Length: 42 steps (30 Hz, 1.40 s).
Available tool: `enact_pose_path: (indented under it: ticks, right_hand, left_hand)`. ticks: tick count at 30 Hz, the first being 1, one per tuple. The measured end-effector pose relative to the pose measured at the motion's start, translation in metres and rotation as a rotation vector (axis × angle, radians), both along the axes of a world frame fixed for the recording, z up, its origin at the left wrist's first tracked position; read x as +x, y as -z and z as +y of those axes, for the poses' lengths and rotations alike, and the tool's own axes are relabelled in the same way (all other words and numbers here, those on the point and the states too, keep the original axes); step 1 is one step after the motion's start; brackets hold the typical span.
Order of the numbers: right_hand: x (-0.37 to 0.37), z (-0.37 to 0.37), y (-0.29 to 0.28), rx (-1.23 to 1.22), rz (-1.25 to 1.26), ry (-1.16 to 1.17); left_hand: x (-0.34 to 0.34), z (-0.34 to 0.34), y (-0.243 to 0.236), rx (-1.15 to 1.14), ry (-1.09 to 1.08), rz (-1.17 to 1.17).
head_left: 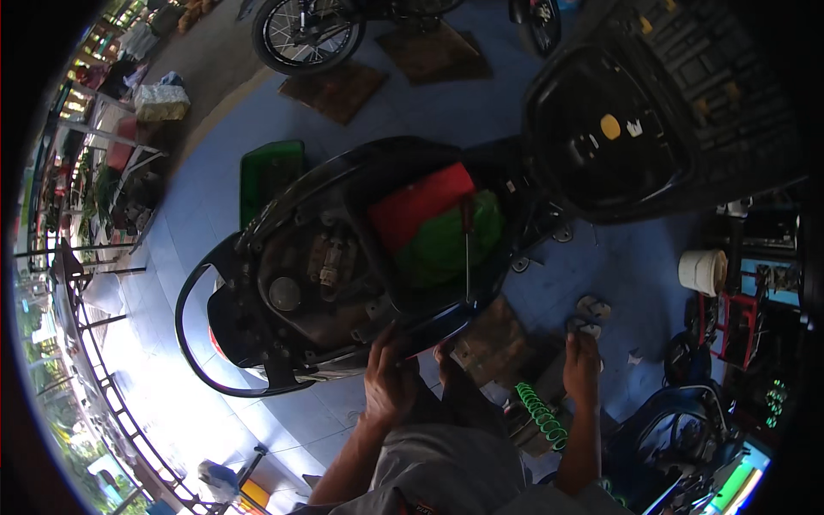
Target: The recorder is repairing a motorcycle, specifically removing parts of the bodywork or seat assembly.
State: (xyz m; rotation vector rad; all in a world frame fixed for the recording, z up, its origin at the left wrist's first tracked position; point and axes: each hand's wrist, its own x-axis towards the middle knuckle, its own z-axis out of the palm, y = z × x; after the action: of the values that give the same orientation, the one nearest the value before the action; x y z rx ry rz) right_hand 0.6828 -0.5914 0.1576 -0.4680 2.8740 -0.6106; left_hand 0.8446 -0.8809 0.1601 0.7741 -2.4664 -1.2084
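grey shirt (451,463) fills the near edge, and out from it comes the left hand (389,382), fingertips right up against the near side of the opened scooter (322,343); whether it grips anything there i cannot tell! over to the right hand (582,369), up in the air beside a green coiled hose (541,416), fingers straight and close together, well apart from the scooter. and the scooter itself lies straight ahead, stretched across the middle, its storage bin (378,279) bared: a green bundle (463,240) inside, a red sheet (421,202) next to it, a long thin tool (468,257) laid over the top. left of the bin sits a round cap (285,293), and further left curves a black grab rail (179,313). the seat (562,142) is tipped up on the right, underside showing. beyond the scooter, a green crate (249,184) on blue tiles, then wooden boards (335,93), and furthest off, a spoked wheel (273,34)
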Motion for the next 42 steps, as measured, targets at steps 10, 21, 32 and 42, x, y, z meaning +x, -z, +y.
enact_pose_path:
  ticks: [10, 21, 32, 42]
  right_hand:
    - [-0.048, -0.031, -0.020, -0.481, 0.057, 0.754]
    - [-0.080, 0.121, 0.377, -0.287, -0.348, 0.861]
    - [-0.067, 0.113, 0.482, -0.230, -0.446, 0.828]
    - [-0.095, 0.109, 0.433, 0.056, -0.422, 0.394]
  left_hand:
    - [-0.054, -0.018, 0.038, -0.207, 0.241, 0.031]
    - [-0.143, 0.039, 0.074, -0.229, 0.337, -0.447]
    - [-0.132, 0.027, 0.091, 0.016, -0.224, 0.100]
    - [-0.132, 0.026, 0.081, 0.105, -0.368, 0.208]
